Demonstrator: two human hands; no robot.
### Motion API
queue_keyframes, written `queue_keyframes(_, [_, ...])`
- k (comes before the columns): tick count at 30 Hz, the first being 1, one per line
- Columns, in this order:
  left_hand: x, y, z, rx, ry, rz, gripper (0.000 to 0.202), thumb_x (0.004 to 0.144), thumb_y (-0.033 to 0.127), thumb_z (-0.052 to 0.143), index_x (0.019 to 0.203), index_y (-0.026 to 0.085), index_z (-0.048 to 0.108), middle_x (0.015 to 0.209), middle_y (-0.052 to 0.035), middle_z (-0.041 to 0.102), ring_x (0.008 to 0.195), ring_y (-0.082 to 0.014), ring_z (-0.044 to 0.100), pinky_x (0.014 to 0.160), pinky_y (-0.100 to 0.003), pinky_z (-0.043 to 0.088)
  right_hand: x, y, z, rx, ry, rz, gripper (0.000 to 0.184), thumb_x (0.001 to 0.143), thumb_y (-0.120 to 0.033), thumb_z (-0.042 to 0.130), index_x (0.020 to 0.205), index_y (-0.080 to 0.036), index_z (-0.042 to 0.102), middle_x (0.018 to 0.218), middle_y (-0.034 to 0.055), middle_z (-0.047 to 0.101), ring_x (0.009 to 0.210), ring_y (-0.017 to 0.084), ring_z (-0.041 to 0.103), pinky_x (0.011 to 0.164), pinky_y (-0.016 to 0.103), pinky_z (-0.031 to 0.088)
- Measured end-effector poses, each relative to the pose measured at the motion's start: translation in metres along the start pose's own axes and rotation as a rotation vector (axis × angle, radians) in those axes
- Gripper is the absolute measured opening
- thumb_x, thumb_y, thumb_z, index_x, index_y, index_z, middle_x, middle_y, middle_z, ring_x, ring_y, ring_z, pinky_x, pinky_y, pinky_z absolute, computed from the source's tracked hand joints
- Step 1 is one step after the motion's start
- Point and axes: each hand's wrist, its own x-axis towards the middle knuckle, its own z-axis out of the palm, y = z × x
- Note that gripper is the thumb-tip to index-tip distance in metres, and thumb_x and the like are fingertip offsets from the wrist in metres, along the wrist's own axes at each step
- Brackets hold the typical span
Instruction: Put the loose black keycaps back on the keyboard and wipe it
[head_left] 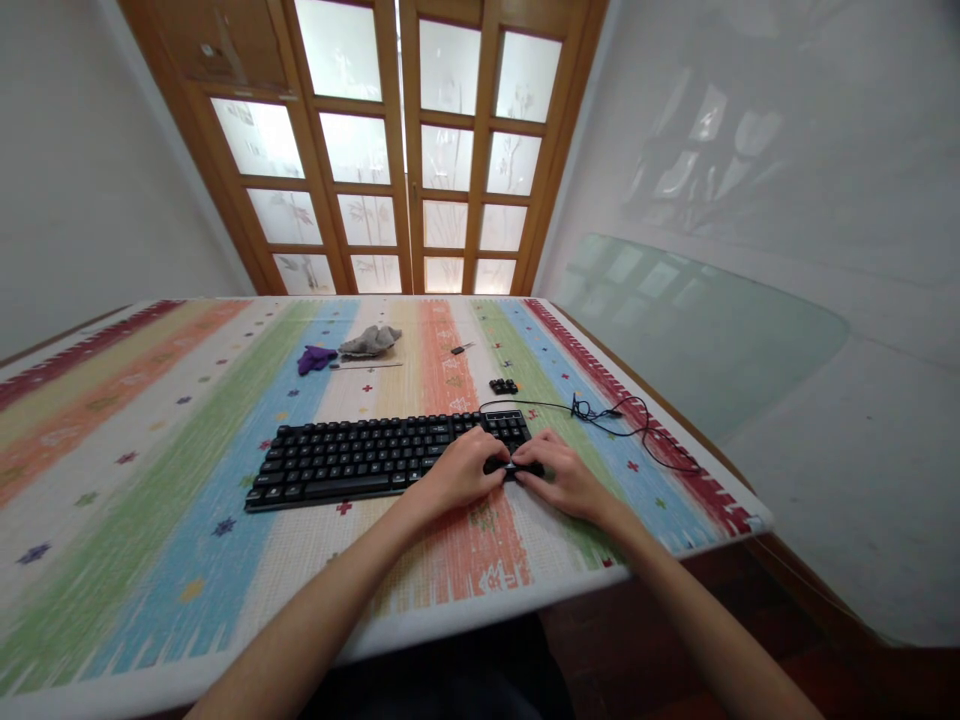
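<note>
A black keyboard (360, 457) lies on a table covered by a striped, many-coloured cloth (150, 480). My left hand (463, 470) rests on the keyboard's right end with its fingers curled down onto the keys. My right hand (564, 477) meets it from the right, fingertips pinched at the keyboard's front right corner. What the fingertips grip there is too small to make out. Several loose black keycaps (503, 385) sit just behind the keyboard.
The keyboard's black cable (626, 420) coils near the table's right edge. A purple cloth (315, 358), a grey cloth (369, 341), a thin stick (367, 365) and a small dark tool (460, 349) lie farther back. Wooden glazed doors stand behind the table.
</note>
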Motion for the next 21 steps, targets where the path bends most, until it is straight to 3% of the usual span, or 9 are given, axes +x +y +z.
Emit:
queue_keyframes(9, [-0.0002, 0.0014, 0.0025, 0.042, -0.039, 0.007, 0.011, 0.082, 0.014, 0.066, 0.09, 0.019, 0.071, 0.089, -0.004, 0.069, 0.087, -0.0187, 0.061, 0.081, -0.029, 0.049, 0.0012, 0.0009, 0.0012, -0.035, 0.026, -0.079, 0.015, 0.097, -0.025, 0.058, 0.087, -0.021, 0.069, 0.092, 0.006, 0.071, 0.085, 0.02, 0.059, 0.081, 0.04, 0.049])
queue_keyframes(13, [0.0012, 0.004, 0.0037, 0.163, -0.071, 0.049, 0.008, 0.085, 0.015, 0.063, 0.082, 0.018, 0.069, 0.087, -0.005, 0.065, 0.087, -0.0184, 0.059, 0.079, -0.029, 0.048, 0.0027, 0.0, 0.0009, -0.098, 0.019, -0.144, 0.021, 0.099, -0.022, 0.055, 0.083, -0.021, 0.069, 0.09, 0.0057, 0.071, 0.082, 0.02, 0.057, 0.077, 0.038, 0.049])
queue_keyframes(21, [0.0035, 0.0056, 0.0053, 0.392, -0.111, 0.165, 0.019, 0.091, 0.018, 0.058, 0.076, 0.017, 0.069, 0.081, -0.005, 0.063, 0.083, -0.0189, 0.056, 0.077, -0.031, 0.047, 0.0045, -0.0056, 0.0011, -0.204, -0.006, -0.2, 0.021, 0.097, -0.014, 0.052, 0.086, -0.02, 0.068, 0.089, 0.006, 0.07, 0.082, 0.021, 0.054, 0.074, 0.038, 0.049])
